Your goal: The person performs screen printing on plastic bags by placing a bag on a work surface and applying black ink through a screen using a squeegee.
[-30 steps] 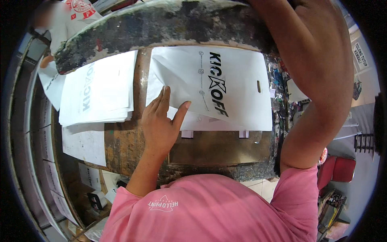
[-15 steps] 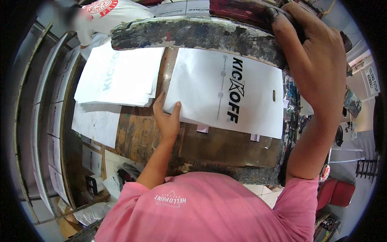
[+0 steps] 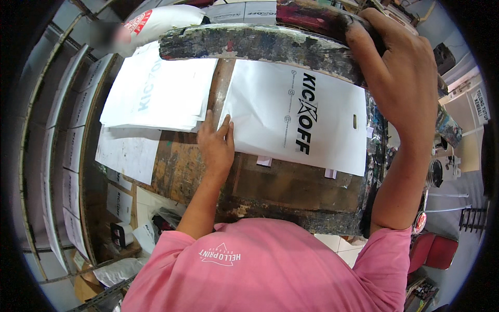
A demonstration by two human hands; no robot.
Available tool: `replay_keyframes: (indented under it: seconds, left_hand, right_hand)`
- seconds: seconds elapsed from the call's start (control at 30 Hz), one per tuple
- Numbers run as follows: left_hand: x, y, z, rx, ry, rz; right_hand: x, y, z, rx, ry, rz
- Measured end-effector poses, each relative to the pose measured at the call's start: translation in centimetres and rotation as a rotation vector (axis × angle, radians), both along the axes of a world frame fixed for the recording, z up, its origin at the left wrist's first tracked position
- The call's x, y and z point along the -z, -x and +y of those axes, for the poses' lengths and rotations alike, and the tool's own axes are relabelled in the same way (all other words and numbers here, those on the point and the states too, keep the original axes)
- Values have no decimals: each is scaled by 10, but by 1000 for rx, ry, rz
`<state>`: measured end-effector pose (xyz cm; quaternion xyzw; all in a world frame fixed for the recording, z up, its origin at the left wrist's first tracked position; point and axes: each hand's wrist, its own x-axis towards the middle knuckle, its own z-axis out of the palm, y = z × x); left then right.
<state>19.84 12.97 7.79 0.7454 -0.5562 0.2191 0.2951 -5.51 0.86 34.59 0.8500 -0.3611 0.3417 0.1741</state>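
A white plastic bag with bold black print and a punched handle slot lies on the stained printing board. At its left edge my left hand touches the plastic, fingers stretched out and slightly apart. The plastic looks creased beside the fingertips. My right hand is closed round the right end of an ink-stained screen-printing frame, raised above the bag's far side. Part of the frame's grip is hidden behind the hand.
A stack of white printed bags lies to the left, over a white sheet. Racks with printed bags stand farther left. A person in a white shirt is at the far left. A red chair stands at right.
My left hand has slid slightly up along the bag's left edge, where creases now show. My right hand still holds the raised frame. The view has shifted a little.
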Motion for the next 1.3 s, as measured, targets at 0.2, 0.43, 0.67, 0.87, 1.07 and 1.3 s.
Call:
replay_keyframes:
  seconds: [0.2,0.43,0.67,0.87,1.07,1.3]
  left_hand:
    - [-24,7,-20,99,-222,166]
    - [-107,6,-85,336,-152,498]
    - [-72,-57,-28,174,82,885]
    - [-58,-227,-1,44,-16,999]
    - [-51,-423,23,-229,-268,981]
    - [-71,-336,-39,-62,-7,47]
  right_hand:
    - [-17,-38,29,83,-140,-220]
    - [-36,-24,15,60,-218,-153]
    - [-17,-10,-8,28,-100,36]
    - [-22,-4,-7,116,-84,40]
    - [-11,-10,-1,177,-87,62]
    - [-7,-12,8,157,-41,-48]
